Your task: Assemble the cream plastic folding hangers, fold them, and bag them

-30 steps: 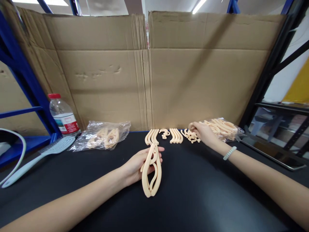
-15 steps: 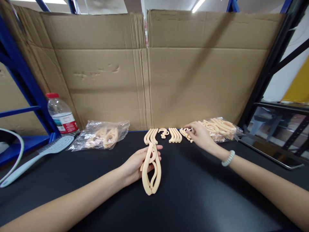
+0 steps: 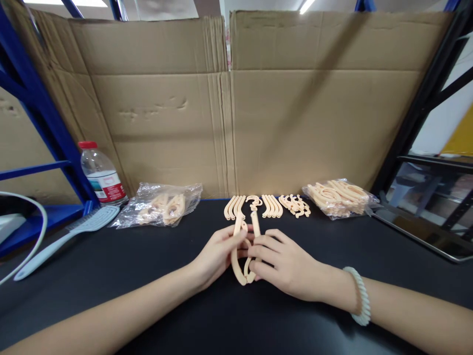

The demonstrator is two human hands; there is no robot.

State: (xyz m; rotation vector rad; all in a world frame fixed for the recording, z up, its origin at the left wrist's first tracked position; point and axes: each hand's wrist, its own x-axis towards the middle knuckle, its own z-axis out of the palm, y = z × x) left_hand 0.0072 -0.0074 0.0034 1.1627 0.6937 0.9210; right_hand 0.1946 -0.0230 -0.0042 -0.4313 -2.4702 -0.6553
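Low over the table, a beige plastic folding hanger (image 3: 237,264) is held between both hands, its two arms spread apart at the top and meeting at the bottom. My left hand (image 3: 218,251) grips its left arm, thumb in front and fingers behind. Around its right arm close the fingers of my right hand (image 3: 286,264), which cover part of it. Beyond the hands lie loose curved hanger arms (image 3: 234,207), a second group of curved arms (image 3: 272,206), a few hook pieces (image 3: 254,201) and small S-shaped parts (image 3: 294,204).
A clear bag of hanger pieces (image 3: 157,207) lies on the left, and a fuller bag (image 3: 340,197) on the right. At far left are a bottle (image 3: 105,177) and a hairbrush (image 3: 74,239). A cardboard wall (image 3: 166,123) stands behind the black table (image 3: 177,320).
My right hand has come back from the small parts to the hanger and grips it. The hanger's arms have spread apart at the top, and my left thumb now lies across its front.
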